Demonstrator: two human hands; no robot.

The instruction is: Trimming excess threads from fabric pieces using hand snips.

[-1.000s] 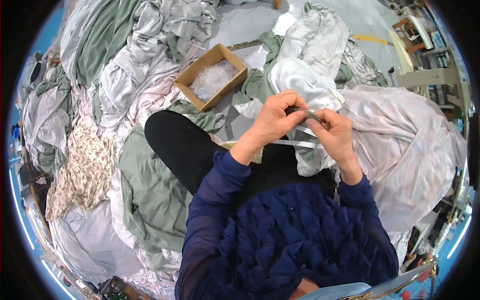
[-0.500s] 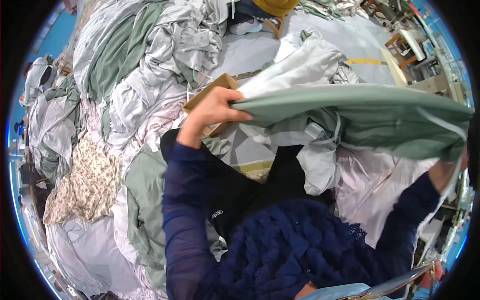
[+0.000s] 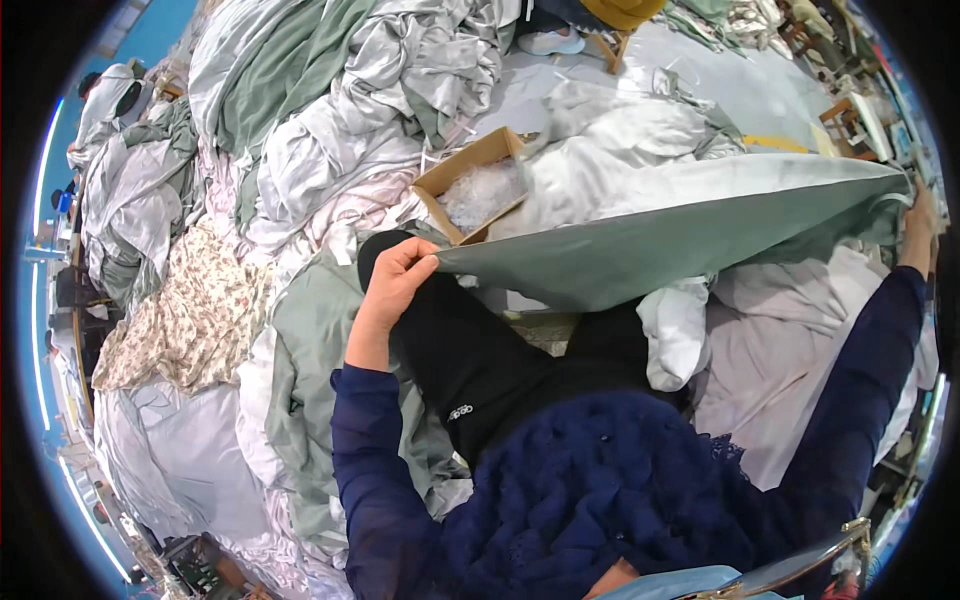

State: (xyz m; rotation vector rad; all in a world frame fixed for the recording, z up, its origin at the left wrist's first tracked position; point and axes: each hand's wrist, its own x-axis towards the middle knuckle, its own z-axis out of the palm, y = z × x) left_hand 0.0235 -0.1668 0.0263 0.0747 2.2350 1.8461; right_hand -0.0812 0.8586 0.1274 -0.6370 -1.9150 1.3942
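A sage-green cloth is stretched taut across in front of me, its paler grey side facing up. My left hand pinches its left corner just below a cardboard box. My right hand grips the opposite corner far out at the right edge, arm fully extended. Both arms wear dark blue sleeves. My black-clad leg lies under the cloth.
An open cardboard box holding clear plastic bags sits beyond my left hand. Heaps of grey, white and green fabric surround me, with a floral cloth at left. Wooden stools stand at the far right.
A second ago both hands were close together on the cloth. They have spread wide apart, pulling the green cloth out flat; the left hand has since dropped lower.
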